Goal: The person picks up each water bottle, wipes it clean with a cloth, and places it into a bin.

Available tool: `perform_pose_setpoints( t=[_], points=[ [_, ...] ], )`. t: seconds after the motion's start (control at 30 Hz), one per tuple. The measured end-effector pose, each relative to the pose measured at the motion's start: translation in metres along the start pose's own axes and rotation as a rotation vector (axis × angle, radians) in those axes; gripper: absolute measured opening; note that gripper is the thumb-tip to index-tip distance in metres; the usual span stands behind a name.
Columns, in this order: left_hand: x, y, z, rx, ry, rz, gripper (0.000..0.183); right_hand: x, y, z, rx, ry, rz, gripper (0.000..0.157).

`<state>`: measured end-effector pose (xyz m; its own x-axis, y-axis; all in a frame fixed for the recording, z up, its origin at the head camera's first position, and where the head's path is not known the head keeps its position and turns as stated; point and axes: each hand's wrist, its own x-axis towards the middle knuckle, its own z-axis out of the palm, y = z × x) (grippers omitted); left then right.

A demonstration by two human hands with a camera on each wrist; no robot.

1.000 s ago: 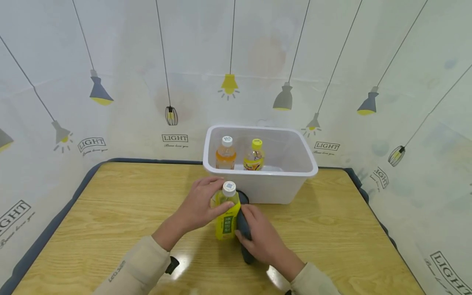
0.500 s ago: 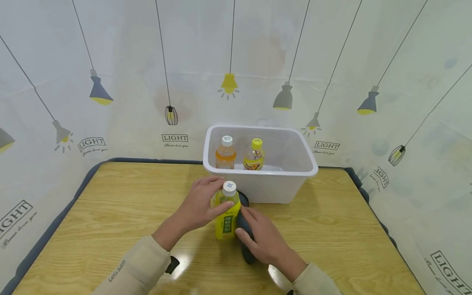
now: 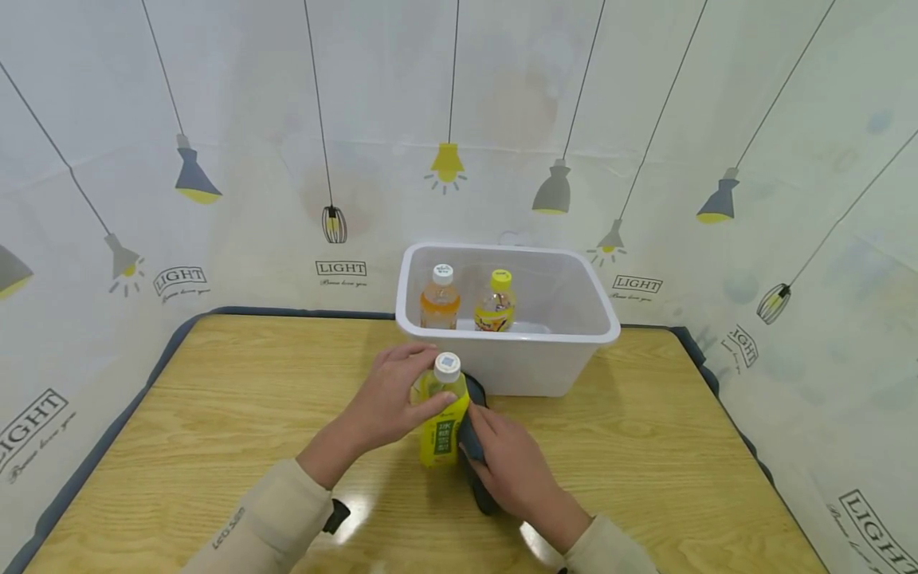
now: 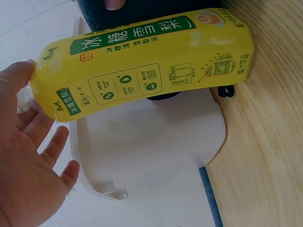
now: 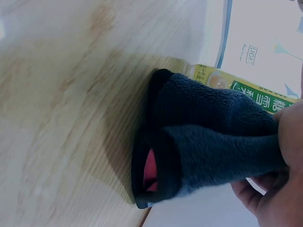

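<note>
A bottle with a yellow label and white cap stands upright on the table in front of the bin. My left hand grips it just below the cap, thumb across the near side. In the left wrist view, the bottle's label shows green panels with white characters. My right hand pinches a folded dark grey-blue cloth along the bottle's right side. Up close in the right wrist view, the cloth looks fuzzy, with black edging and some red inside its fold. The right fingertips are partly hidden behind it.
Behind the hands stands a white plastic bin. Inside it are an orange drink bottle and a yellow-capped bottle, both towards the left. A lamp-patterned wall covering surrounds the wooden table at the back and sides.
The right hand and cloth have shifted slightly against the bottle's side, and the right thumb has moved behind the cloth's edge. Left hand and bottle have stayed in place.
</note>
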<state>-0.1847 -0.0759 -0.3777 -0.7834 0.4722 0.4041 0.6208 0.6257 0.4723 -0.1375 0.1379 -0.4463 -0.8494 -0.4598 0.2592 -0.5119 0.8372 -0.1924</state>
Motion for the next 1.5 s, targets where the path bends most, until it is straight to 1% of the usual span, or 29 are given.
perform_pose_setpoints(
  t=[0.13,0.27,0.33,0.5,0.63,0.77,0.83,1.07,1.2,1.37,1.5],
  points=[
    [0.000,0.000,0.000,0.000,-0.001,-0.001,0.049,-0.001,0.003,-0.001,-0.048,0.039,-0.041,0.064],
    [0.000,-0.001,0.000,0.002,-0.004,-0.003,0.049,0.000,0.008,-0.002,-0.115,0.121,-0.107,0.062],
    [0.000,-0.001,0.001,0.002,-0.006,-0.005,0.049,0.002,0.010,-0.005,-0.122,0.151,-0.131,0.064],
    [0.000,-0.001,0.001,0.002,-0.006,-0.007,0.048,0.008,0.012,-0.018,-0.062,0.198,-0.148,0.073],
    [0.000,-0.001,0.001,0.001,-0.005,-0.006,0.048,0.013,0.011,-0.028,-0.013,0.213,-0.126,0.067],
    [-0.001,-0.001,0.001,-0.002,-0.002,-0.003,0.048,0.013,0.006,-0.033,0.029,0.192,-0.087,0.054],
    [-0.001,-0.001,0.001,0.002,0.000,-0.001,0.048,0.012,0.003,-0.034,0.058,0.175,-0.066,0.051],
    [-0.001,-0.001,0.001,0.003,-0.003,-0.003,0.048,0.008,-0.003,-0.036,0.200,0.134,0.003,0.051],
    [-0.001,-0.001,0.001,-0.001,-0.001,-0.002,0.048,0.008,-0.005,-0.034,0.253,0.119,0.033,0.050],
    [-0.001,-0.002,0.002,-0.002,0.002,-0.001,0.048,0.006,-0.005,-0.028,0.296,0.055,0.053,0.051],
    [-0.001,-0.002,0.002,-0.003,0.004,-0.001,0.049,0.002,-0.004,-0.018,0.280,0.003,0.046,0.053]
  ],
)
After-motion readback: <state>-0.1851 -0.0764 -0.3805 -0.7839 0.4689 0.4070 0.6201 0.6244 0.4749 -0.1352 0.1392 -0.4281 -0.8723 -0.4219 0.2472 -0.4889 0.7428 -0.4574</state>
